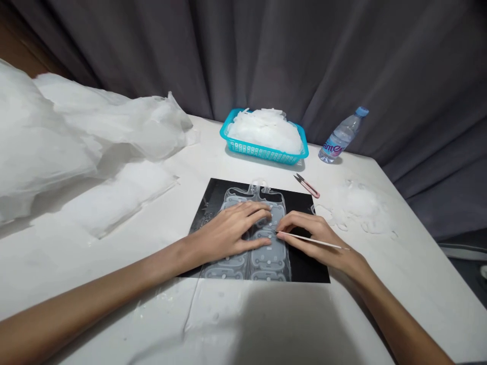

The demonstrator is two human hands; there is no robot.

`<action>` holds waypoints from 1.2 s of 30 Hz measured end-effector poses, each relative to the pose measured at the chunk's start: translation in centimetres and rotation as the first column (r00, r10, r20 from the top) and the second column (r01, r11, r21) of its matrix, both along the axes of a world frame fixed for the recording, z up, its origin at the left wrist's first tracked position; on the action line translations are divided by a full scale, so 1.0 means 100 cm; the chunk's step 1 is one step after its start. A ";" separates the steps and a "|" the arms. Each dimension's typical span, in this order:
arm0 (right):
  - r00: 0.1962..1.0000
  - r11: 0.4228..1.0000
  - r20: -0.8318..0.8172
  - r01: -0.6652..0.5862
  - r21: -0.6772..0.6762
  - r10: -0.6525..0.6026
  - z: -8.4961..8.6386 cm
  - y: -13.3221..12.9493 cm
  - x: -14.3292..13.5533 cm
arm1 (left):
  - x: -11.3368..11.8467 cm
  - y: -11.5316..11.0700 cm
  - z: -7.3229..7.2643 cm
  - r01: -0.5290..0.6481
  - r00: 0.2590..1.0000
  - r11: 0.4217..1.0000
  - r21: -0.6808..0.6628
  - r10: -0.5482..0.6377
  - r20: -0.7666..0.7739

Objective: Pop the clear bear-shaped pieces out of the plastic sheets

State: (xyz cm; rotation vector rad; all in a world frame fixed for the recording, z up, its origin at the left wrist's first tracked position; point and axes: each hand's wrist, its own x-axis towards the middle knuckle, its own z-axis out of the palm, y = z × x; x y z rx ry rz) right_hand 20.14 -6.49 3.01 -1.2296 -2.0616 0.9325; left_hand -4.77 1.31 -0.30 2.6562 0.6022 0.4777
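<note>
A translucent molded silicone sheet (268, 258) with rows of rounded oblong shapes lies over a black mat (308, 263). My left hand (232, 228) rests on this sheet, palm down with fingers spread. At the sheet's right side, my right hand (314, 235) pinches a thin white stick (315, 240) between thumb and fingers. The stick's tip meets the sheet's surface near one of the shapes; whether it presses in I cannot tell. My left hand covers the middle of the sheet.
Behind the mat stands a turquoise basket (262, 153) heaped with whitish translucent pieces. Pink-handled thread snips (307, 186) lie nearby, left of clear scraps (365, 208). A water bottle (340, 137) stands at the back right. Large white plastic bags (114, 121) fill the left.
</note>
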 end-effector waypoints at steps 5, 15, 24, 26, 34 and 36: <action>0.999 0.999 0.040 -0.035 0.036 0.033 0.000 -0.003 -0.003 | -0.001 -0.001 -0.001 -0.007 1.000 0.999 -0.045 0.008 0.014; 0.990 0.993 0.135 -0.059 0.101 0.045 0.001 -0.005 -0.006 | 0.000 -0.006 -0.005 -0.045 0.998 0.999 -0.030 0.046 0.038; 0.966 0.954 0.253 -0.119 0.275 0.048 -0.004 -0.002 -0.010 | 0.001 -0.005 -0.006 -0.059 0.998 0.997 -0.050 0.061 0.024; 0.952 0.949 0.302 -0.131 0.286 0.040 -0.002 -0.004 -0.007 | 0.001 -0.004 -0.006 -0.059 0.998 0.997 -0.057 0.061 0.025; 0.982 0.994 0.191 -0.032 0.106 0.011 0.006 -0.010 0.000 | 0.000 -0.004 -0.003 -0.088 0.996 0.993 -0.081 0.087 -0.018; 0.981 0.992 0.193 -0.046 0.119 0.023 0.004 -0.009 -0.001 | 0.000 -0.005 -0.003 -0.090 0.996 0.993 -0.077 0.089 -0.020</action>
